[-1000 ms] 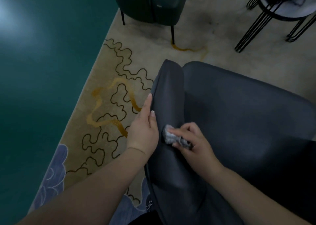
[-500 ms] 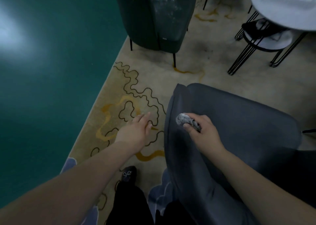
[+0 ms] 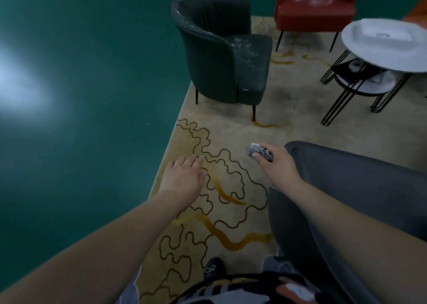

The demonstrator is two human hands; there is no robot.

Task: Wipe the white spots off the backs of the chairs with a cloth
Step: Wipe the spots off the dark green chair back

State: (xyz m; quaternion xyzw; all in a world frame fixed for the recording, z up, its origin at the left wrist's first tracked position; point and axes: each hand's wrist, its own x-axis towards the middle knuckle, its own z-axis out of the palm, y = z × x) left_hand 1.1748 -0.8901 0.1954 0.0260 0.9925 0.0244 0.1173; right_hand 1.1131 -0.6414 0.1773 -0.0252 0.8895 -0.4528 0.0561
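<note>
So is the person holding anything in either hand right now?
Yes: the right hand grips a balled-up grey cloth, fingers and thumb wrapped round its middle, one end poking out. The left hand holds nothing, fingers relaxed.

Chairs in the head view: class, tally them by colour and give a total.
Dark green chair: 1
Red chair: 1
Grey chair: 1
Total: 3

Glossy green floor [image 3: 80,95]; beige patterned rug [image 3: 231,188]; round white wire-legged table [image 3: 381,56].
</note>
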